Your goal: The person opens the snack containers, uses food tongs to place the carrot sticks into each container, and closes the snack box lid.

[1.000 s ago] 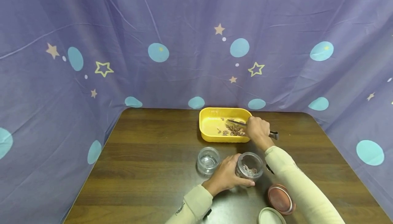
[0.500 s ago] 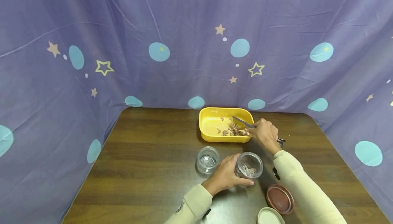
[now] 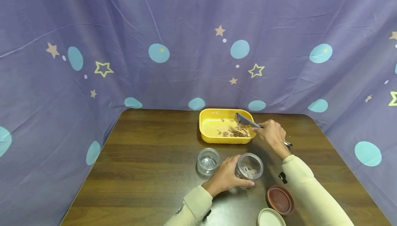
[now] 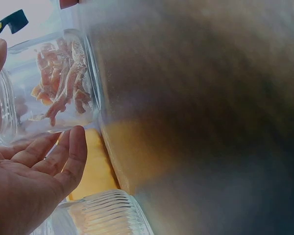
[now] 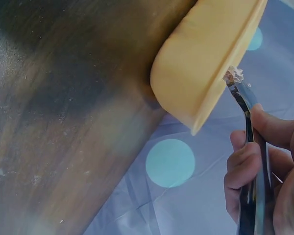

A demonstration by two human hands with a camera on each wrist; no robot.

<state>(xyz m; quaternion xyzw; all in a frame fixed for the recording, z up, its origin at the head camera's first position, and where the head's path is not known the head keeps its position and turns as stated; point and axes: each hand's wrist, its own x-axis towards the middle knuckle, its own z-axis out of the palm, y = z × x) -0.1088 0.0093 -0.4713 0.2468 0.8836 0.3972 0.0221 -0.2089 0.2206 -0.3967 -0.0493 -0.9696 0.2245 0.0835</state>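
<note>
My left hand (image 3: 224,176) grips a clear jar (image 4: 63,78) between thumb and fingers, and the jar stands on the table. Pale brownish strips (image 4: 63,73) lie inside it. To its left stands a second clear jar (image 3: 208,161). My right hand (image 3: 273,135) holds metal tongs (image 5: 255,171) over the right end of a yellow tub (image 3: 217,139). Between the tongs' tips a small clump of brownish pieces (image 5: 233,74) shows at the tub's rim. More brown pieces (image 3: 237,134) are scattered on the tub's floor, mostly toward its right side.
A reddish-brown lid (image 3: 280,199) and a cream lid (image 3: 271,218) lie near the front right, below my right forearm. The wooden table (image 3: 149,157) ends at a purple patterned curtain (image 3: 186,81) behind and at the sides.
My right hand has shifted to the right and the tongs have turned and lifted within the tub. The left hand stays on the jar.
</note>
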